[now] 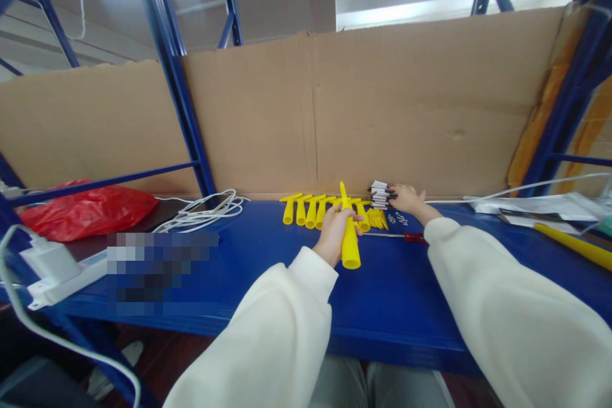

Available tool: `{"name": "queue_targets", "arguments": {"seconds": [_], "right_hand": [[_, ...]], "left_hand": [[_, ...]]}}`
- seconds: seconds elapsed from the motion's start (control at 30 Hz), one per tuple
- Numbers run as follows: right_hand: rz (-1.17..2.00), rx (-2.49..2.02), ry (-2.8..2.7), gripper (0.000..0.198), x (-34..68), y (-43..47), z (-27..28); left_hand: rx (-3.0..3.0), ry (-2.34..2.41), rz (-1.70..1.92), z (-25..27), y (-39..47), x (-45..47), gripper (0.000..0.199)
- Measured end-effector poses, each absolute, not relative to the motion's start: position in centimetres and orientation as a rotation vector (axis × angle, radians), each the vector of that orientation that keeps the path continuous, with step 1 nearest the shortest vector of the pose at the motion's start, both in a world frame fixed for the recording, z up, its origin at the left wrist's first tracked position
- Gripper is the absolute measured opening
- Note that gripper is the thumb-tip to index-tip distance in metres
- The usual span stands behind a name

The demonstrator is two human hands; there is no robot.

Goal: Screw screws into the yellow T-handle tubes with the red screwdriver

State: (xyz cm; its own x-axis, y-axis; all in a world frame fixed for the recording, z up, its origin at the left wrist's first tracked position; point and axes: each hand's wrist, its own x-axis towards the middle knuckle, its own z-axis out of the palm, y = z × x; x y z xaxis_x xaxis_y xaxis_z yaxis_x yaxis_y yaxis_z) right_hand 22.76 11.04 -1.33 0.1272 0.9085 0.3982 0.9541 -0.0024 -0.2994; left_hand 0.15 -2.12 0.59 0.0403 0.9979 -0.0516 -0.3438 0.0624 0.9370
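My left hand is closed around a yellow hollow plastic piece, its round open end pointing toward me and its narrow end away. Behind it, several similar T-shaped yellow pieces stand in a row along the cardboard. To the right, my right hand reaches to a stack of small black parts with white sections. Its fingertips are closed at the stack's right side; what they pinch is too small to make out. Small flat yellow parts lie in front of that stack.
A screwdriver with a red handle lies on the blue shelf. Coiled white cable, a power strip and a red bag are at left. Papers and a yellow rod lie at right. Cardboard stands behind.
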Motion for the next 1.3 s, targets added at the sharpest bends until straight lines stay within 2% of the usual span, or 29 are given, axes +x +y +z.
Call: {"name": "queue_targets", "arguments": {"seconds": [0.6, 0.73, 0.97, 1.3], "right_hand": [[-0.211, -2.097, -1.769, 0.053, 21.9, 10.2, -1.3], [-0.313, -2.125, -1.789, 0.049, 21.3, 9.8, -1.1], [-0.524, -2.072, -1.867, 0.047, 20.7, 8.8, -0.8], [-0.486, -2.058, -1.864, 0.050, 20.4, 8.5, -1.2]], "left_hand": [[0.912, 0.933, 1.305, 0.4, -2.1, 0.1, 0.029], [0.905, 0.966, 1.297, 0.7, -2.4, 0.1, 0.036], [0.907, 0.961, 1.314, 0.5, -2.2, 0.1, 0.030], [0.889, 0.964, 1.326, 1.0, -2.2, 0.2, 0.034]]}}
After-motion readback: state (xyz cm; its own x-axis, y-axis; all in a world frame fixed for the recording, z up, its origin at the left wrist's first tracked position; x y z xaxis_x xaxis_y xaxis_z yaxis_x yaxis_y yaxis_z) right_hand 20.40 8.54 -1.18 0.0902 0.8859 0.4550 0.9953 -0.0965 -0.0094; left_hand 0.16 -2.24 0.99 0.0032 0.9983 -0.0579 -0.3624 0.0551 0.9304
